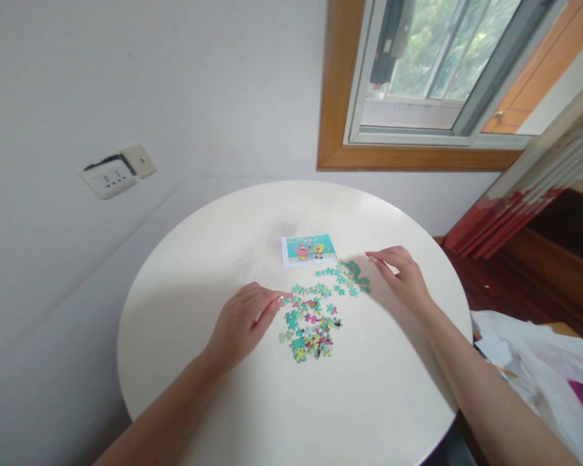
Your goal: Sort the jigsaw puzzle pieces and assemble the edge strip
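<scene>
Small jigsaw puzzle pieces, mostly teal with some pink, yellow and dark ones, lie loose in the middle of the round white table. My left hand reaches in from their left, thumb and forefinger pinched on a pinkish puzzle piece at the edge. To the right, my right hand hovers by a group of teal pieces. Its thumb and forefinger are pinched together, and whatever may be between them is too small to make out. Behind the pieces lies a picture card showing cartoon figures on teal.
The white table stands against a wall with a socket. A wood-framed window is behind it. Red and white curtains hang at the right, above white plastic bags beside the table.
</scene>
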A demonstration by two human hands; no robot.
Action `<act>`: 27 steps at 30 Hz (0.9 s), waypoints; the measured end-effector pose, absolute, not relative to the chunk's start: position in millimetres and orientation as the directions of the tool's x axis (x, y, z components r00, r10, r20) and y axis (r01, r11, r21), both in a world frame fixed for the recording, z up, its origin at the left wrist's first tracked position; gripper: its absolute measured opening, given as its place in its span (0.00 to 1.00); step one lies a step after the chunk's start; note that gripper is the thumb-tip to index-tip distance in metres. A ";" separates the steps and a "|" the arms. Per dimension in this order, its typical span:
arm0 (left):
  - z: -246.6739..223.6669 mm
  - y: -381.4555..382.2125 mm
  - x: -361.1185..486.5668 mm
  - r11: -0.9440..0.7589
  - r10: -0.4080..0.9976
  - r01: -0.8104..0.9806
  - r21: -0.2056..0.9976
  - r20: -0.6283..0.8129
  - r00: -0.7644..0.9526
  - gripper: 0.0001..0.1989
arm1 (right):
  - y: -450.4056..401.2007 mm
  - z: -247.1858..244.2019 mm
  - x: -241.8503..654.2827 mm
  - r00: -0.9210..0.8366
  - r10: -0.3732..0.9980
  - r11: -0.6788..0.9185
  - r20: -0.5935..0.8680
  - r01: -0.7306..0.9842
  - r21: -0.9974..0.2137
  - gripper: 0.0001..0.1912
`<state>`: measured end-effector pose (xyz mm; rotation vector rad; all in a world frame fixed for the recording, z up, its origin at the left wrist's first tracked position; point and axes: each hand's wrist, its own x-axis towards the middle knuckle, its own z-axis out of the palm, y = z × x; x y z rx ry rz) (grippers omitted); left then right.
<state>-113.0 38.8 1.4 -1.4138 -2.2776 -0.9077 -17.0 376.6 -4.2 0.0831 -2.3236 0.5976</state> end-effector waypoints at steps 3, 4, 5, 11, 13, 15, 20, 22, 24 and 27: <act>2.9 38.9 -115.4 0.342 0.636 0.868 0.361 0.591 -0.496 0.11 | 377.7 -0.1 -9.7 -0.702 0.196 0.843 0.684 -0.236 -0.483 0.09; 3.3 38.9 -116.0 0.350 0.622 0.863 0.366 0.598 -0.506 0.11 | 377.8 0.4 -8.4 -0.705 0.204 0.837 0.679 -0.234 -0.495 0.09; 3.5 38.8 -116.5 0.357 0.610 0.857 0.371 0.602 -0.515 0.11 | 377.8 0.3 -7.7 -0.712 0.206 0.833 0.672 -0.233 -0.502 0.09; 3.5 36.8 -116.4 0.378 0.582 0.837 0.396 0.602 -0.547 0.10 | 375.6 -3.1 -9.8 -0.752 0.178 0.819 0.634 -0.244 -0.519 0.09; 8.5 37.7 -113.1 0.375 0.570 0.835 0.404 0.610 -0.551 0.10 | 374.3 -3.1 -9.9 -0.759 0.167 0.818 0.629 -0.249 -0.518 0.09; 18.8 40.9 -107.9 0.367 0.572 0.842 0.395 0.618 -0.539 0.09 | 373.1 -2.5 -9.5 -0.765 0.160 0.818 0.624 -0.251 -0.517 0.09; 44.6 57.2 -100.8 0.366 0.659 0.916 0.164 0.649 -0.380 0.08 | 372.3 -0.8 -7.6 -0.771 0.148 0.819 0.619 -0.255 -0.514 0.10; 44.1 61.9 -104.9 0.370 0.654 0.921 0.124 0.669 -0.353 0.08 | 372.4 0.0 -6.9 -0.774 0.149 0.821 0.616 -0.250 -0.513 0.11; 38.2 62.3 -111.7 0.381 0.658 0.918 0.110 0.665 -0.353 0.08 | 371.2 1.2 -6.3 -0.775 0.145 0.819 0.615 -0.256 -0.514 0.11; 28.9 55.3 -122.6 0.318 0.725 0.934 0.162 0.593 -0.350 0.10 | 364.1 3.7 -5.2 -0.781 0.084 0.802 0.619 -0.315 -0.507 0.10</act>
